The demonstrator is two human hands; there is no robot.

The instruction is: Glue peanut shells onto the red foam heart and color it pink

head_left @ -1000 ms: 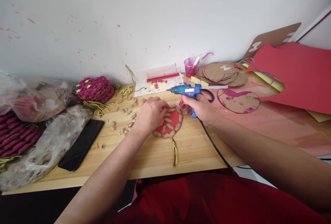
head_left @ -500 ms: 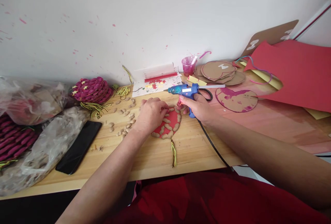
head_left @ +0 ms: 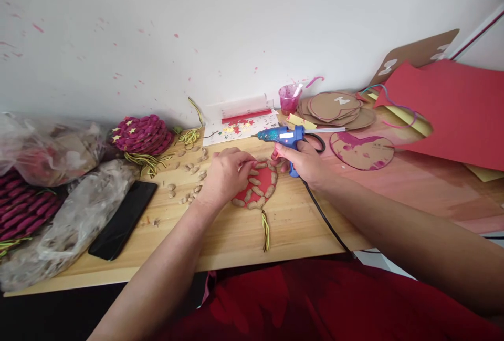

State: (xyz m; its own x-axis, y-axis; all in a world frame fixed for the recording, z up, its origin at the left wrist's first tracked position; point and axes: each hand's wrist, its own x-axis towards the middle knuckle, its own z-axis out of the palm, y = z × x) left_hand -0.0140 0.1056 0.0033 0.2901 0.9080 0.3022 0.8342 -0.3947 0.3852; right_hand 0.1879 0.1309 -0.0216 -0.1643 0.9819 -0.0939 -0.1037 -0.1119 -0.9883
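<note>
My right hand (head_left: 305, 161) is wrapped round the handle of a blue glue gun (head_left: 281, 135), whose nozzle points left and whose clear glue stick juts out behind. Just below the gun lies a round red disc (head_left: 264, 177), rimmed with peanuts, with more peanuts (head_left: 258, 191) set across its middle. A yellow and dark yarn tassel (head_left: 265, 231) hangs from its near edge. Over the disc's left side is my left hand (head_left: 226, 175), thumb and fingers pinched together at its upper edge; whatever they hold is hidden. Loose peanuts (head_left: 192, 194) are scattered to its left.
A black phone (head_left: 123, 220), plastic bags (head_left: 84, 215) and a purple woven bundle (head_left: 142, 135) occupy the left. Star confetti (head_left: 238, 126) on paper, a pink-stained cup (head_left: 289, 100) and cardboard discs (head_left: 331, 107) stand along the wall. Red sheets (head_left: 460, 115) lie right; a black cord (head_left: 325, 220) trails off the front edge.
The view has shifted slightly. Both hands stay at almost the same place over the disc, the left one still pinched and the right one still round the glue gun.
</note>
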